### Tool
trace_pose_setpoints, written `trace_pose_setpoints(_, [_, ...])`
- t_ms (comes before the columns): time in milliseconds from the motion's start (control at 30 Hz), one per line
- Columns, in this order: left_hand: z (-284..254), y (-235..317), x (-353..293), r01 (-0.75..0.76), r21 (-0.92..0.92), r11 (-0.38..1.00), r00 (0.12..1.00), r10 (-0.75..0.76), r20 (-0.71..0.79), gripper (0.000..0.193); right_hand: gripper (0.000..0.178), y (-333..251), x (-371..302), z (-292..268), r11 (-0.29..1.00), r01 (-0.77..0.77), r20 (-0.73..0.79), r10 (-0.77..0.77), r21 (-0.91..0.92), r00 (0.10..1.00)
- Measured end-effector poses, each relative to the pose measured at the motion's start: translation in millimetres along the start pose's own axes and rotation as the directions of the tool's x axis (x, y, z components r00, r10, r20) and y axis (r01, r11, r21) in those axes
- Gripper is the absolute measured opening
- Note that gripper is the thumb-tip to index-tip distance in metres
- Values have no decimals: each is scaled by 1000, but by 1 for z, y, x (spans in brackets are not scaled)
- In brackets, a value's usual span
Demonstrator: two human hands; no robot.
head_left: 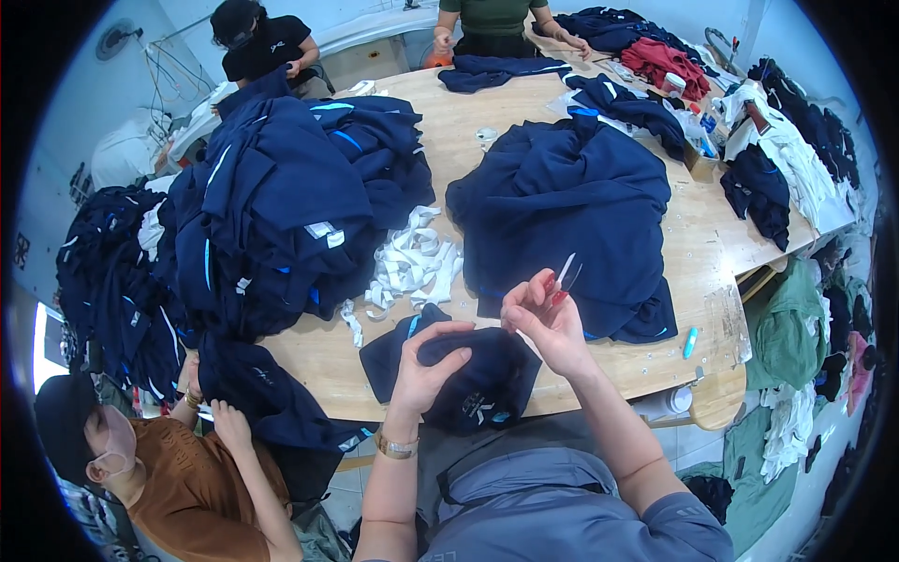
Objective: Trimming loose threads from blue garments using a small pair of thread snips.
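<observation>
Navy garment (489, 367) | pinched by left hand (423, 367); red-handled snips (559, 297) gripped in right hand (550, 326) | step: thread trimming, apparently | next: blades should be turned toward garment

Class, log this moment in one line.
Left hand: holding navy garment | Right hand: holding scissors | Table: white strips, heaped

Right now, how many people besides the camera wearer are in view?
3: a person in brown, lower left; a person in black, upper left; a person in green, top edge, head cut off. Others may be out of frame.
</observation>
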State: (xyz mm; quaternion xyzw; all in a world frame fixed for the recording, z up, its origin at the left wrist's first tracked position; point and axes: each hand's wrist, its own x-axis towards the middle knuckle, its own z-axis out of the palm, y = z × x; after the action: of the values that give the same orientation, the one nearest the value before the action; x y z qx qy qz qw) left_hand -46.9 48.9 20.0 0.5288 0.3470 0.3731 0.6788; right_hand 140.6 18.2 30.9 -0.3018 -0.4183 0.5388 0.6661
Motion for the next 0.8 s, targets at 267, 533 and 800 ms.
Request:
trace_pose_setpoints(267, [-5, -1, 0, -29, 84, 996, 1000, 28, 14, 26, 31, 2, -10, -4, 977, -19, -3, 19, -215, 1000])
trace_pose_setpoints(533, [6, 9, -2, -169, 217, 961, 985, 159, 62, 25, 27, -1, -7, 13, 776, 15, 50, 22, -630, 998])
trace_pose_setpoints(800, [6, 12, -5, -171, 290, 942, 985, 158, 67, 24, 28, -4, -17, 13, 792, 105, 104, -53, -601, 993])
